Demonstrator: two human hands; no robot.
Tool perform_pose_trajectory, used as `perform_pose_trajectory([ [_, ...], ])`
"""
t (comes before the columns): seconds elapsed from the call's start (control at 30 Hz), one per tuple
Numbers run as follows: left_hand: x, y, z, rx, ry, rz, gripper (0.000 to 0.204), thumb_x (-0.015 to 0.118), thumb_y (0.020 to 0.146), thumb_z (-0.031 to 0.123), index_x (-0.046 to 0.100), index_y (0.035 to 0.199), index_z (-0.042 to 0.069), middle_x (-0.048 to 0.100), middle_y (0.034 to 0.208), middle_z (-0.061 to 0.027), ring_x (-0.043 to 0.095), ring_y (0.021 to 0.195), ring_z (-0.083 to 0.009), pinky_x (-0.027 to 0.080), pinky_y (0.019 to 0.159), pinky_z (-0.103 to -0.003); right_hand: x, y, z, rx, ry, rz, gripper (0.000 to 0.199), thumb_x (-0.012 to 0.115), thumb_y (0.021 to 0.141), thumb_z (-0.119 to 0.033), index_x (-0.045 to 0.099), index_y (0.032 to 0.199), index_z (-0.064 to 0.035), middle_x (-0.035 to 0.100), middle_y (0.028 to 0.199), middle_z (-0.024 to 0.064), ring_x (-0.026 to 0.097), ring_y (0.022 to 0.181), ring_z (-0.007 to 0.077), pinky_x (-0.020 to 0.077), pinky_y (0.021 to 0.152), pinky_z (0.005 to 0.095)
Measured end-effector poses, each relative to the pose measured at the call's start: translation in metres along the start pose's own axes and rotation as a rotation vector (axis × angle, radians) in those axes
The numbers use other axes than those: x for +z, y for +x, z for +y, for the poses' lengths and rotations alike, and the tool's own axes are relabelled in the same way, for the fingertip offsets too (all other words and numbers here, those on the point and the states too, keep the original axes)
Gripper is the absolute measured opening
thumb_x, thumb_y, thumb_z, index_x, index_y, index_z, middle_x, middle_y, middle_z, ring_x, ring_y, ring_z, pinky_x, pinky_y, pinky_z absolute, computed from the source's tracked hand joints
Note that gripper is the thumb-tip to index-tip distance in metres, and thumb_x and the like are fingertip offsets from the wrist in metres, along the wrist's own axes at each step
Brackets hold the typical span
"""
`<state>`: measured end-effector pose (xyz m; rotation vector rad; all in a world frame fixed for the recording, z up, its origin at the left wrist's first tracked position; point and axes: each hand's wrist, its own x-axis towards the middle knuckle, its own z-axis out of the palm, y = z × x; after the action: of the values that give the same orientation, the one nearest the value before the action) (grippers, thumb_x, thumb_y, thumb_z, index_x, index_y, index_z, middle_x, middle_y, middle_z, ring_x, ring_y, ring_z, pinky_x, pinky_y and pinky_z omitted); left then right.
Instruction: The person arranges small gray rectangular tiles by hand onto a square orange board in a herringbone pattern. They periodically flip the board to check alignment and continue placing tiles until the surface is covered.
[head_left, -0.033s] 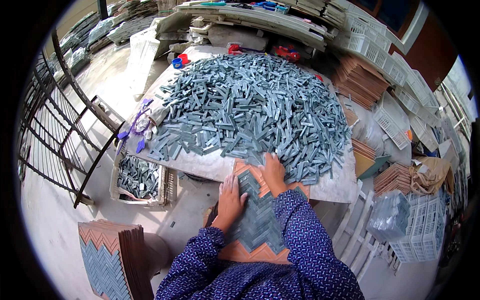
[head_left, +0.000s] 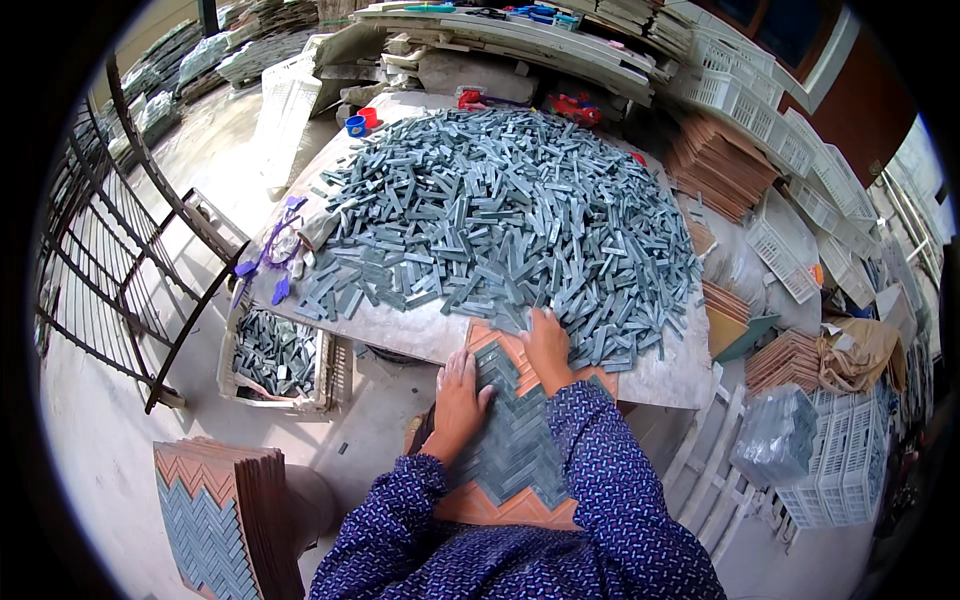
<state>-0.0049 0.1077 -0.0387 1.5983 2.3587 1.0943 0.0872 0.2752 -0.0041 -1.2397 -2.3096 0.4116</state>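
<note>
A terracotta-coloured herringbone board [head_left: 508,507] with zigzag edges lies before me, partly filled with dark grey-green stone strips [head_left: 515,440]. My left hand [head_left: 460,405] rests flat along its left side, fingers stretched and slightly apart, holding nothing. At the board's far end, my right hand [head_left: 545,350] has its fingers bent and close together, at the near edge of a large heap of loose stone strips [head_left: 490,200]. Whatever is under those fingertips is hidden. One loose strip [head_left: 515,318] lies just left of them. The far part of the board still shows bare orange ridges.
The heap covers most of a pale table [head_left: 400,335]. Left of it are a crate of strips [head_left: 323,370], a stack of filled boards [head_left: 200,520] and a black metal rack [head_left: 130,270]. Purple cords [head_left: 275,250] and small cups [head_left: 356,126] lie at its edge. White crates [head_left: 835,470] stand right.
</note>
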Motion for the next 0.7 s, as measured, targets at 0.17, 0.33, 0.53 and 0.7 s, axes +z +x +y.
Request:
perform_pose_trajectory([
  [0.17,-0.008,0.027,-0.007,-0.096,-0.113,0.046,0.03,0.06,0.084,0.016,0.061,0.11,0.001,0.057,0.107,-0.0165,0.051,0.104,-0.0364,0.041,0.09,-0.043,-0.005,0.003,0.015,0.032,-0.02,-0.033,0.023,0.063,0.072,-0.007,0.058,0.094,-0.0021,0.061,0.092,0.0184,0.061,0.081,0.0392,0.0487,0.069,0.0465],
  [0.33,0.003,0.041,-0.014,-0.121,-0.156,0.091,0.013,0.063,0.076,0.007,0.066,0.087,0.002,0.062,0.083,-0.0161,0.058,0.081,-0.0341,0.046,0.075,-0.041,-0.009,-0.01,0.006,-0.02,-0.223,0.014,0.019,0.063,0.075,-0.012,0.057,0.091,-0.002,0.061,0.094,0.0183,0.061,0.08,0.0407,0.0495,0.068,0.0474],
  [0.53,0.017,0.052,-0.022,-0.258,-0.268,0.056,0.007,0.062,0.071,0.004,0.064,0.078,0.003,0.061,0.08,-0.0192,0.057,0.082,-0.0371,0.045,0.072,-0.046,-0.009,-0.009,0.012,-0.005,-0.095,0.009,0.016,0.063,0.078,-0.012,0.055,0.089,-0.0026,0.063,0.086,0.0162,0.063,0.077,0.0351,0.0501,0.063,0.0443],
  [0.7,0.021,0.053,-0.022,-0.243,-0.189,0.132,0.01,0.064,0.068,0.003,0.065,0.077,-0.001,0.064,0.074,-0.0177,0.063,0.071,-0.0331,0.049,0.065,-0.04,-0.005,-0.004,0.005,-0.127,0.393,-0.073,0.018,0.065,0.076,-0.005,0.059,0.093,-0.0028,0.064,0.077,0.015,0.064,0.072,0.0289,0.0489,0.062,0.0382],
])
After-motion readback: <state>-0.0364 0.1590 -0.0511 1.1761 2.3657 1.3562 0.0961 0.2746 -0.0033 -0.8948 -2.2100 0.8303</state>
